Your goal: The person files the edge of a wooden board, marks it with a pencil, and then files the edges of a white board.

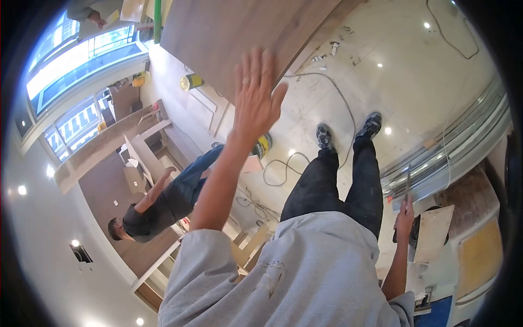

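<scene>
My left hand [257, 101] lies palm down at the near end of a brown wood-grain panel [229, 38], thumb apart and fingers stretched out, a little blurred. It holds nothing. On the right, my right hand [404, 217] is closed around a thin, flat, metallic tool [408, 182] that points up in the view, away from the panel. What kind of tool it is cannot be made out.
A co-worker in dark clothes [158, 210] is at the left beside wooden cabinet frames. Another person's hand [97, 20] shows at top left. A cable [343, 101] loops over the floor near my feet. Metal profiles [436, 163] lie at right; tins [190, 82] stand left.
</scene>
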{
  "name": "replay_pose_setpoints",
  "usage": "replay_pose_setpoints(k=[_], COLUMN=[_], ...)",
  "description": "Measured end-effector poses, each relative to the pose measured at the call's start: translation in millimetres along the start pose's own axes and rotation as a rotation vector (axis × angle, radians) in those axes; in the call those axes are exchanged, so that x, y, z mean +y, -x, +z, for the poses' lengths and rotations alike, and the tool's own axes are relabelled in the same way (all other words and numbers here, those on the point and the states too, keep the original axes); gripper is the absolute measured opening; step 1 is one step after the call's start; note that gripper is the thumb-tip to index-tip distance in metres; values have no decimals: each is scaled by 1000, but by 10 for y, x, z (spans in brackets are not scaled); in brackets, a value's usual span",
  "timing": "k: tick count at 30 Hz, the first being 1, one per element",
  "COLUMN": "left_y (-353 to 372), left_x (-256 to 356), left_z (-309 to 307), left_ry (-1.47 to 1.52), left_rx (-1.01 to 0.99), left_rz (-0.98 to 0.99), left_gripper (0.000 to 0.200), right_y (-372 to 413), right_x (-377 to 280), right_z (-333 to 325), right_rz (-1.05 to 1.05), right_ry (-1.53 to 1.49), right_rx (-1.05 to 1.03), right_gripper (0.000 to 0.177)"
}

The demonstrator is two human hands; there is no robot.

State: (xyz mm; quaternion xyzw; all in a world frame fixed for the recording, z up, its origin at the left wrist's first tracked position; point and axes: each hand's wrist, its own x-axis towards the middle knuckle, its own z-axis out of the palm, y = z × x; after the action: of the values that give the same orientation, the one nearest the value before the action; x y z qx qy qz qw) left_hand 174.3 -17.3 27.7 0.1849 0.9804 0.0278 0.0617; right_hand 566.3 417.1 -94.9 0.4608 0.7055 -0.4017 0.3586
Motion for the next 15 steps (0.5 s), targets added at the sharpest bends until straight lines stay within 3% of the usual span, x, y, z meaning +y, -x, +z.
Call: replay_pose_setpoints(k=[1, 4, 5, 7, 9, 13, 15], left_y=[-217, -754, -837, -948, -984, -961, -972], left_x=[-74, -498, -590, -753, -908, -1024, -1033], left_z=[53, 83, 8, -127, -106, -84, -150], left_ry=[54, 44, 41, 43, 38, 37, -8], left_rx=[55, 138, 87, -20, 38, 91, 67], left_rz=[106, 268, 185, 25, -6, 10, 8], left_gripper=[68, 59, 62, 67, 66, 66, 65], right_y=[-6, -159, -193, 118, 561, 947, 1149], right_x=[-148, -430, -601, -1293, -1938, -2530, -2708], right_z=[-21, 220, 294, 411, 561, 1143, 1391], right_rz=[-37, -565, -693, -782, -725, -1199, -1218], right_ry=[24, 62, 71, 81, 33, -65, 67], right_rx=[-12, 210, 241, 161, -15, -82, -16], right_gripper=[52, 52, 53, 53, 53, 63, 68])
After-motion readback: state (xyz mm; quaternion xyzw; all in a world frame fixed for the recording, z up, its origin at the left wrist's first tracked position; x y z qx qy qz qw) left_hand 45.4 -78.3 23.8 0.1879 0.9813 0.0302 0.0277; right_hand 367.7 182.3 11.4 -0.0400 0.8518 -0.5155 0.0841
